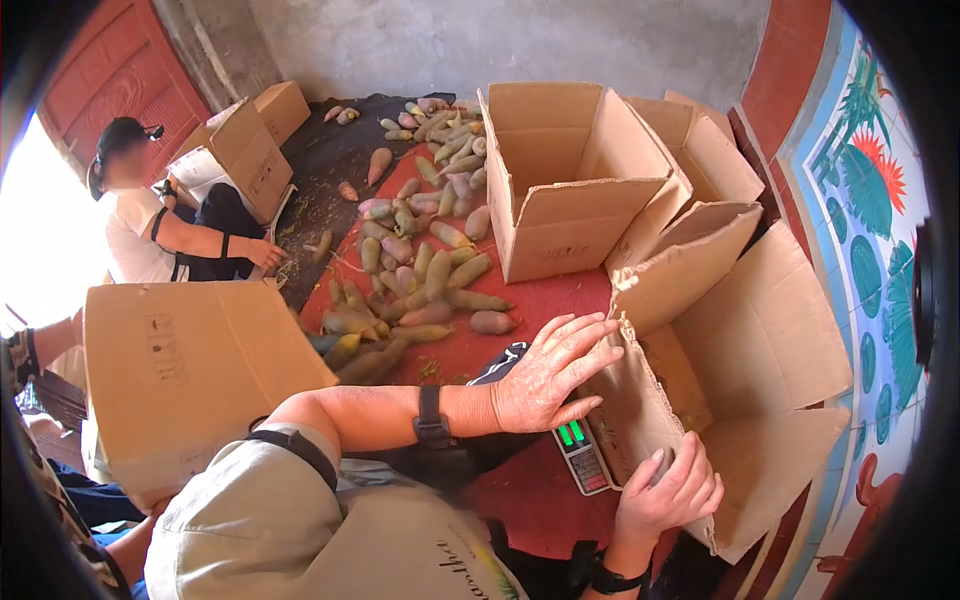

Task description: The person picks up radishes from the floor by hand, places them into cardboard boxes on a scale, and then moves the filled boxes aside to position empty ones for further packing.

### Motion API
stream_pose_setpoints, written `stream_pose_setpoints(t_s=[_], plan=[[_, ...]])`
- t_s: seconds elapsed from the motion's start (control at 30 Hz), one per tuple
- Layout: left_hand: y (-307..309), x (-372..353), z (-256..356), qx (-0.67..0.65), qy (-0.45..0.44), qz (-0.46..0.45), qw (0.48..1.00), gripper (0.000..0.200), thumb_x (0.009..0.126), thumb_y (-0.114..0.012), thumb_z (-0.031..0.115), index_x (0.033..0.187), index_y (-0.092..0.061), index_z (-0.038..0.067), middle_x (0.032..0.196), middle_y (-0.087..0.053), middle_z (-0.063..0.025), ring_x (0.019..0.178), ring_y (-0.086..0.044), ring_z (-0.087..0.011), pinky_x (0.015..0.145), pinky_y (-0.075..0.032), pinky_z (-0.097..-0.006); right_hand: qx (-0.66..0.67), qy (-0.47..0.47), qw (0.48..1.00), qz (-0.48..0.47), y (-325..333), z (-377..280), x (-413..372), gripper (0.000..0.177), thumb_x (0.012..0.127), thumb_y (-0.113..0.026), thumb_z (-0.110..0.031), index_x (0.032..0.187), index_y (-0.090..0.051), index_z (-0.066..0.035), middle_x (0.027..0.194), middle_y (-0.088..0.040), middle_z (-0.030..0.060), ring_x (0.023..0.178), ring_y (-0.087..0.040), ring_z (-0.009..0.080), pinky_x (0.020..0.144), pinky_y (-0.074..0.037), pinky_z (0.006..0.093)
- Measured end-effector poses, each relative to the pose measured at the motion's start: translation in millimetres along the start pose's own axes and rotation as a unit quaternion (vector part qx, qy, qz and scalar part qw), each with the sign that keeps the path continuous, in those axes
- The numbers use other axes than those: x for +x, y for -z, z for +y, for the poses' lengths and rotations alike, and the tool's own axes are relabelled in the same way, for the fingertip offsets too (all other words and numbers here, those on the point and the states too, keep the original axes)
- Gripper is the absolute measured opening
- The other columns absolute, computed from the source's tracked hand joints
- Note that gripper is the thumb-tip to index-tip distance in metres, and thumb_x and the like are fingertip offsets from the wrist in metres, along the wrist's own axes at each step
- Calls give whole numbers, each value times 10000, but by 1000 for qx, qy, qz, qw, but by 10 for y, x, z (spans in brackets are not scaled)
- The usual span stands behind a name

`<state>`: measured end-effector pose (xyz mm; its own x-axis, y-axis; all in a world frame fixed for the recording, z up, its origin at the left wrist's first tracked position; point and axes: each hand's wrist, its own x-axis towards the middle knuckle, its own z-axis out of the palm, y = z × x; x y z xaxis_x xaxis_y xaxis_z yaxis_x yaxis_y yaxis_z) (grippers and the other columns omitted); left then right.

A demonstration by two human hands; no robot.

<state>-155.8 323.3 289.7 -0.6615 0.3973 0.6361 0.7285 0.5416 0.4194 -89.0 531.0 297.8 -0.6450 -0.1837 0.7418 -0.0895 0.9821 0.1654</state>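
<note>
My left hand [558, 372], with a dark watch on its wrist, reaches across from the left. Its fingers are stretched out, fingertips right at the top edge of an open cardboard box [770, 325]. My right hand [672, 490] is closed over the near wall of this box, lower down. A small dark rounded patch shows between its thumb and fingers, and I cannot tell what it is. Against the box's near side, between my hands, sits a digital scale [588, 468] with a lit green display. Most of the box's inside is hidden by its wall.
Large radishes [435, 275] lie heaped on a red sheet [545, 300]. Another open carton [565, 215] stands at the back right. A person [165, 220] sits at the left by a carton [235, 165]. A further carton [185, 370] is beside my left arm, near another person's arm [55, 340].
</note>
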Motion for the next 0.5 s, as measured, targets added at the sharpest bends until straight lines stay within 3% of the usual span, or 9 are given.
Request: stream_pose_setpoints(t_s=[0.5], plan=[[21,-28,-56,-18,25,11,999,626,702,-660,177,1243,-369,54,1321,-319,-202,1217,-318,-381,965,-271,-502,-14,3,1000,14,-57,37,20,261,888,-444,-193,1097,-508,-50,1033,-583,69,878,-538,216,835,-345,396]])
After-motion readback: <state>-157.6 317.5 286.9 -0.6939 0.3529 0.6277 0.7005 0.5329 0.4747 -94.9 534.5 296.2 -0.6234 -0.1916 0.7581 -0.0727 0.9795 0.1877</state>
